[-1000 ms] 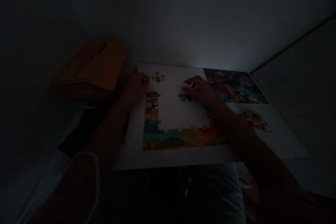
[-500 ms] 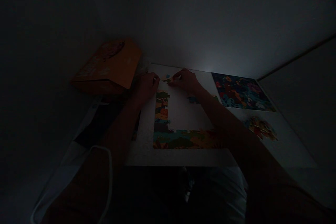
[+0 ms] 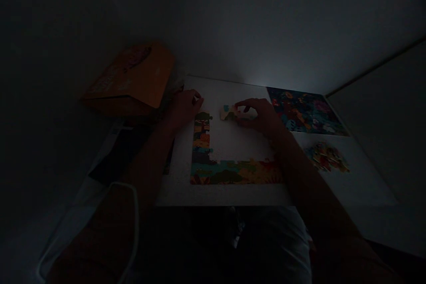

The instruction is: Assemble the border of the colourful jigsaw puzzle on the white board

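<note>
In dim light, a partly assembled jigsaw puzzle point(image 3: 229, 172) lies on the white table, its joined pieces forming an L along the left side and the near edge. Above the open middle, my right hand point(image 3: 261, 116) pinches the right end of a pale and green jigsaw piece point(image 3: 228, 113) between thumb and fingers. This may be more than one piece joined. My left hand point(image 3: 185, 107) rests just beyond the top of the puzzle's left column, thumb and forefinger slightly apart with nothing visible between them.
An orange box point(image 3: 133, 77) stands at the back left. A colourful picture sheet point(image 3: 306, 113) lies at the back right, with a heap of loose pieces point(image 3: 328, 156) nearer. A dark sheet point(image 3: 113, 157) lies under my left forearm. Walls close off the table's back and right.
My right hand has drawn the jigsaw piece right and toward me, away from my left hand. A small piece group at the right is now hidden or moved. The view has shifted slightly.
</note>
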Available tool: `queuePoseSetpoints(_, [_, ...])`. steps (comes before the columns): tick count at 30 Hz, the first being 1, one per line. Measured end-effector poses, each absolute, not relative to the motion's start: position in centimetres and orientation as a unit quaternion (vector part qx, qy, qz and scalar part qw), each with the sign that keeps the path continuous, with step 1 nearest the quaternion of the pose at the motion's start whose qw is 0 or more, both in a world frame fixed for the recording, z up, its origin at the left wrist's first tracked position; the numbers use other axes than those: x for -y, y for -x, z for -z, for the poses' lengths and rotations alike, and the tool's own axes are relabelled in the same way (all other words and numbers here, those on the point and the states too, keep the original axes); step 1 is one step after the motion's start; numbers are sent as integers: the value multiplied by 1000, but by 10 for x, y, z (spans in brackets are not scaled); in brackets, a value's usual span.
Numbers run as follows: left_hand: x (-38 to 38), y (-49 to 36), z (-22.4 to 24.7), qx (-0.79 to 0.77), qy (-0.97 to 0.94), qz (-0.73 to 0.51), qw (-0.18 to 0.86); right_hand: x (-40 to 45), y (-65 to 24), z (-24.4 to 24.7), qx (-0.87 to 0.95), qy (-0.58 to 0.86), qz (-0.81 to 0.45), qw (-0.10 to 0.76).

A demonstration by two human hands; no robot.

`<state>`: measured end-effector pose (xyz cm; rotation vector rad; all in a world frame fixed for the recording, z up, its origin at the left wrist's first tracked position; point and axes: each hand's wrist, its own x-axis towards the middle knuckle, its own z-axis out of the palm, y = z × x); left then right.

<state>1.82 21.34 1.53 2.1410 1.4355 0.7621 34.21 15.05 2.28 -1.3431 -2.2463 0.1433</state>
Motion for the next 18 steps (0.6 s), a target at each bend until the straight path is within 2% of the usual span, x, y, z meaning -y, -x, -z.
queuePoseSetpoints(9, [-214,-21,-12,-497,-800,-256,217,-144,-331,-21,833,502,-15,230])
queuePoseSetpoints(15, [-215,-20,-11,-493,-804,-259,209,-142,-321,-17,838,490,-84,224])
queuePoseSetpoints(18, [-215,-19,-11,-489,-805,-260,211,-143,-323,-12,853,464,-79,224])
